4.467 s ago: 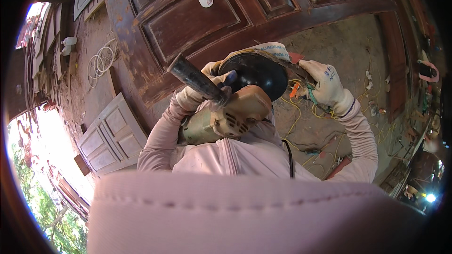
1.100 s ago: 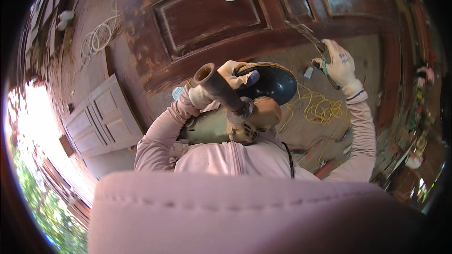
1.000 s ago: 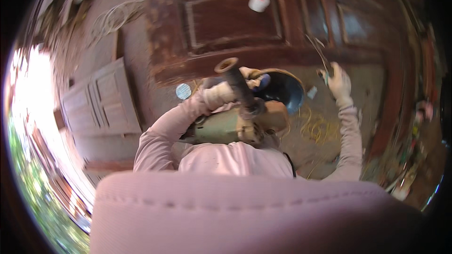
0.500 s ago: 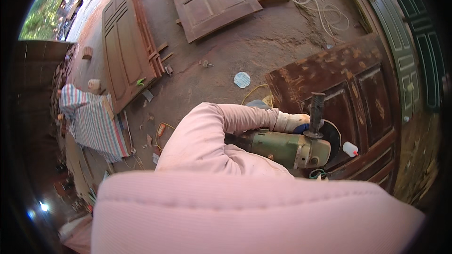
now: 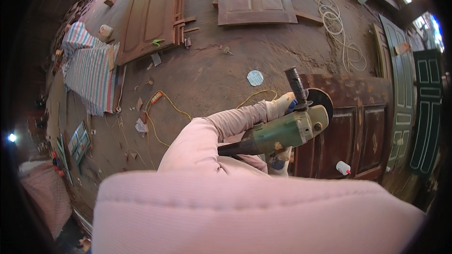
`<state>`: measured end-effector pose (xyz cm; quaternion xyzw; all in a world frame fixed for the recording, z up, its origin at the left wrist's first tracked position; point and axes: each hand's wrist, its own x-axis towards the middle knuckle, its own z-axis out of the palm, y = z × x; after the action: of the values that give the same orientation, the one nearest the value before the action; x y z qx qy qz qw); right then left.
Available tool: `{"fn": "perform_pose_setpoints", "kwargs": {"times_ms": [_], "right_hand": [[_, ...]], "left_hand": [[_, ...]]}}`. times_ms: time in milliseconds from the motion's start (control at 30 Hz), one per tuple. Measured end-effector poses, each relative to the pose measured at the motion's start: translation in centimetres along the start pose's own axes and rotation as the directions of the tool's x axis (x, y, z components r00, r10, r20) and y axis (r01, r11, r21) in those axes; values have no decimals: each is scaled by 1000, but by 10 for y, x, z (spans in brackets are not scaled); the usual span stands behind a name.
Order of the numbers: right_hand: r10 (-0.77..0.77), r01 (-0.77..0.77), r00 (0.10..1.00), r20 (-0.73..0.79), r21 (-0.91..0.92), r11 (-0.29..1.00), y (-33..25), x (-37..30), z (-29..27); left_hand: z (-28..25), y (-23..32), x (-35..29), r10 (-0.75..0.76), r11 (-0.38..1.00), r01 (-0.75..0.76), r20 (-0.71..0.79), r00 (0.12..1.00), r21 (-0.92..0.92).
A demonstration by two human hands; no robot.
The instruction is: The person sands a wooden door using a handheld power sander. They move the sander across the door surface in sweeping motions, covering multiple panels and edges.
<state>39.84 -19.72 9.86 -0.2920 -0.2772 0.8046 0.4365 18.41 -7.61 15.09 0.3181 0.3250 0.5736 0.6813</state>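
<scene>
A green angle grinder [image 5: 285, 129] with a black side handle [image 5: 296, 84] and a dark round disc [image 5: 322, 99] slants over the edge of a reddish-brown panelled door [image 5: 329, 141]. My left hand [image 5: 281, 105], in a pale glove with blue on it, is closed at the grinder's front, by the side handle's base. Part of its fingers are behind the tool. My right hand [image 5: 279, 161], gloved alike, is just below the grinder's body; its grip is mostly hidden. A small white bottle with a red tip [image 5: 343, 168] lies on the door.
A yellow cord with an orange socket block [image 5: 157, 97] runs over the dirt floor. More panelled doors [image 5: 256, 0] lie or lean farther off, with green doors [image 5: 426, 113] at right. A coiled pale hose [image 5: 332, 16] lies at far right; a striped sheet [image 5: 92, 77] covers something at left.
My view has swung, and the scene sits differently. The grinder now tilts upward toward its head. My right glove, barely seen before, shows below the grinder's body.
</scene>
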Motion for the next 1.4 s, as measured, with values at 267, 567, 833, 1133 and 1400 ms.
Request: {"fn": "perform_pose_setpoints", "kwargs": {"times_ms": [267, 567, 833, 1133, 1400], "right_hand": [[-52, 93, 993, 109, -414, 905, -59, 85, 52], [102, 137, 926, 362, -578, 804, -84, 121, 140], [439, -107, 864, 246, -763, 637, 22, 142, 223], [587, -306, 790, 174, -719, 625, 131, 214, 356], [648, -372, 729, 223, -665, 648, 151, 312, 435]], "left_hand": [[0, 105, 43, 390, 919, -392, -51, 920, -42], [-154, 148, -122, 151, 808, -88, 59, 987, -583], [-218, 188, -221, -210, 505, 179, -80, 974, 844], [-318, 263, -250, -119, 250, 498, -484, 867, 830], [-410, 287, -230, -21, 436, 527, -576, 817, 730]]}}
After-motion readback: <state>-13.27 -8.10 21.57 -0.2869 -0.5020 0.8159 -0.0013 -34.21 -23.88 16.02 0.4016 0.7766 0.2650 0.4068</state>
